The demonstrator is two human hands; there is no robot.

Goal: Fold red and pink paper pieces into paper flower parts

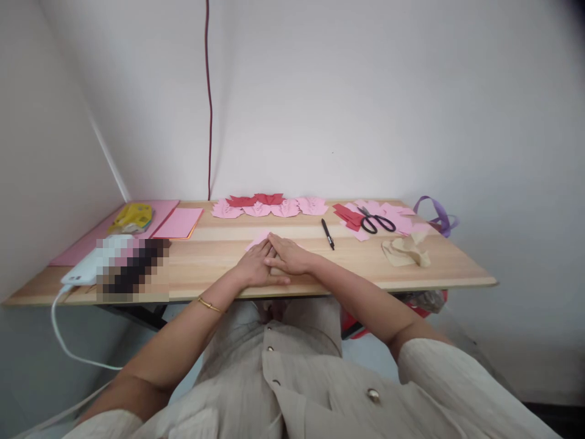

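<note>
My left hand [256, 266] lies flat near the table's front edge, fingers stretched out. My right hand [293, 256] is flat too, its fingers meeting and partly overlapping the left ones. From beneath them shows the edge of a piece of pink paper [256, 240]; most of it is hidden. Beyond my hands stands a row of folded pink paper pieces [286, 209], with red folded pieces [269, 199] behind and on top. A black pen [328, 234] lies to the right of my right hand.
Black-handled scissors [377, 222] rest on pink and red paper cutouts [348, 217]. Crumpled beige paper [406, 251] and a purple ribbon [436, 214] are at right. At left are pink sheets [179, 223], a yellow packet [131, 216] and a white power bank [95, 261] with a cable.
</note>
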